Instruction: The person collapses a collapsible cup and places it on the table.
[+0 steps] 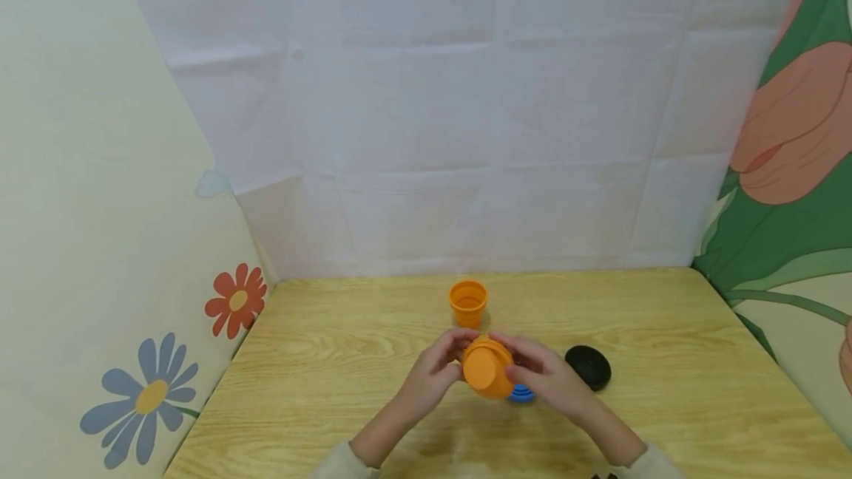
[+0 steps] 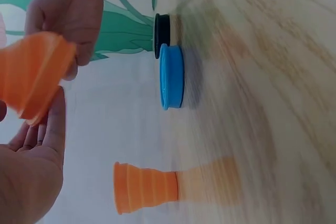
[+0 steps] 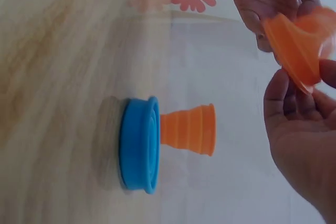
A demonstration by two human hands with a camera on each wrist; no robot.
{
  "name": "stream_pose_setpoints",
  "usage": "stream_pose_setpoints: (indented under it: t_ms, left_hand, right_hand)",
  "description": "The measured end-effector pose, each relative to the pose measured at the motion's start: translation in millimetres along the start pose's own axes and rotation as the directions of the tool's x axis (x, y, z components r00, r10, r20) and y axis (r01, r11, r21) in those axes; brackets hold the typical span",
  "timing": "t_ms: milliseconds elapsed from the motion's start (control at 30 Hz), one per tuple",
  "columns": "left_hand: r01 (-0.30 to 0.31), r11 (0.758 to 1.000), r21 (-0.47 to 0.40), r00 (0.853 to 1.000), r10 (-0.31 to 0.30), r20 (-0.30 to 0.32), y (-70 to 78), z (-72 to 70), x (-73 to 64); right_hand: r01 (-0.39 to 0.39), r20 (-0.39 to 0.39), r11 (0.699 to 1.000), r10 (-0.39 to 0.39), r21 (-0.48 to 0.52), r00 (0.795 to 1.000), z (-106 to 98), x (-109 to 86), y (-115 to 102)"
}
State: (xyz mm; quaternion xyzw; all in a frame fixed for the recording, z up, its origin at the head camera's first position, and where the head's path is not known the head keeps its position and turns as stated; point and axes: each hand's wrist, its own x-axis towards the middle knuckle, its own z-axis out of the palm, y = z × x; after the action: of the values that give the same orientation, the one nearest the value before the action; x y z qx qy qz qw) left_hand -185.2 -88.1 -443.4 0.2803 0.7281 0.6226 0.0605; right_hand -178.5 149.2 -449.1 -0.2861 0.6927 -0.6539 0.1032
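In the head view, both hands hold an orange collapsible cup (image 1: 484,369) above the table, its base tipped toward the camera. My left hand (image 1: 429,375) grips its left side between thumb and fingers. On the other side, my right hand (image 1: 551,381) pinches it with the thumb toward the base and fingers near the rim. The cup's wall looks bent in the right wrist view, where the cup (image 3: 304,45) is slightly blurred. Beneath the hands lies a flattened blue collapsible cup (image 1: 522,393), partly hidden in the head view but plain in the left wrist view.
Behind the hands, a second orange collapsible cup (image 1: 469,304) stands upright and extended. A flat round black piece (image 1: 589,367) lies to the right of the blue cup. White cloth (image 1: 426,228) hangs behind the wooden table (image 1: 333,361), with patterned cloth at both sides.
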Motion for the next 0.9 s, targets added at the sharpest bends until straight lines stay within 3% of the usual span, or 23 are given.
stream_pose_setpoints:
  t_ms: [167, 367, 533, 700, 900]
  left_hand:
    - [0.089, 0.996, -0.015, 0.996, -0.089, 0.032, 2.4, -3.8, -0.2]
    - [0.156, 0.987, -0.024, 0.987, -0.155, 0.034, 3.5, -7.3, 0.2]
    - [0.165, 0.984, -0.059, 0.983, -0.169, -0.065, 5.1, -8.2, 0.7]
    - [0.166, 0.976, -0.141, 0.968, -0.188, -0.165, 4.7, -5.3, 0.7]
    - [0.178, 0.974, -0.138, 0.976, -0.193, -0.106, 7.3, -5.9, -1.9]
  right_hand:
    - [-0.007, 0.083, 0.998, 0.012, -0.061, 0.997, -5.3, -0.2, -3.2]
    - [-0.055, -0.04, 0.987, 0.05, -0.152, 0.998, -5.6, -0.2, -0.2]
    - [-0.13, -0.114, 0.991, 0.124, -0.038, 0.986, -5.9, 0.8, 4.6]
    - [-0.126, -0.023, 0.986, 0.129, 0.113, 0.991, -4.0, -0.8, 7.9]
    - [-0.121, -0.049, 0.989, 0.126, 0.089, 0.991, 0.4, -1.2, 8.0]
